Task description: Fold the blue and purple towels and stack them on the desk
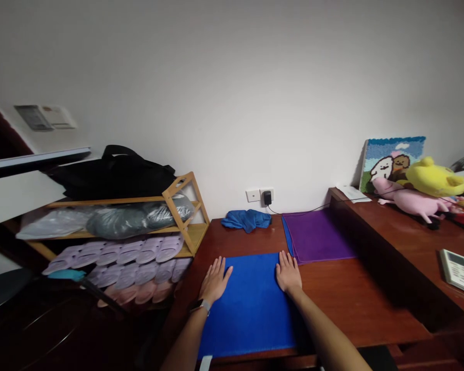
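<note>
A bright blue cloth (251,304) lies flat on the brown wooden table (332,293), its near edge close to the table's front. My left hand (215,280) rests palm down on its upper left edge, fingers stretched out and pointing away from me. On the upper right edge, my right hand (289,272) lies flat too, fingers extended. A purple cloth (320,234) is spread out beyond my right hand, with a strip of blue showing along its left side. Against the wall sits a crumpled blue cloth (247,220).
To the left, a wooden rack (193,226) holds a black bag (116,175), plastic-wrapped bundles and rows of pale slippers (127,252). A raised surface at right bears plush toys (413,203), a picture and a white remote-like device (459,270). A black plug (268,197) trails a cable.
</note>
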### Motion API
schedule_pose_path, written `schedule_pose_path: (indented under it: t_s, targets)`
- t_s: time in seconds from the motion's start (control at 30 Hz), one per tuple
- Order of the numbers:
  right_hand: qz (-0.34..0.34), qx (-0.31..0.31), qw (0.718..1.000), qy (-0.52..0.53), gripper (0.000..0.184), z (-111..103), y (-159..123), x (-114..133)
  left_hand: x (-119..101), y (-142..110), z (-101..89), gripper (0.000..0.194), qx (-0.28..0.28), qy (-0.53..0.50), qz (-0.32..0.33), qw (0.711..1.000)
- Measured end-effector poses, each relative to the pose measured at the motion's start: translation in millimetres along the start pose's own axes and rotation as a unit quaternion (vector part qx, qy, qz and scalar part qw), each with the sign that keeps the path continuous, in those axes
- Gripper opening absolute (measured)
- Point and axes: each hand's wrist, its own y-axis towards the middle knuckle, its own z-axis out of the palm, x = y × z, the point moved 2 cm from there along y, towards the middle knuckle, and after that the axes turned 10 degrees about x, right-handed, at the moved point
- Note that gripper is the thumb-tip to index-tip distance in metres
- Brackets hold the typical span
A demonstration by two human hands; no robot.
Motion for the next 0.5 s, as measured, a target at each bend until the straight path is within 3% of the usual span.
schedule_pose_path:
  t_s: [0.5]
  targets:
    - [-0.001, 0.004, 1.000, 0.014, 0.065, -5.3, -3.1, 2.3, 2.9, 2.0, -1.7, 0.078, 0.002, 0.034, 0.000, 0.999]
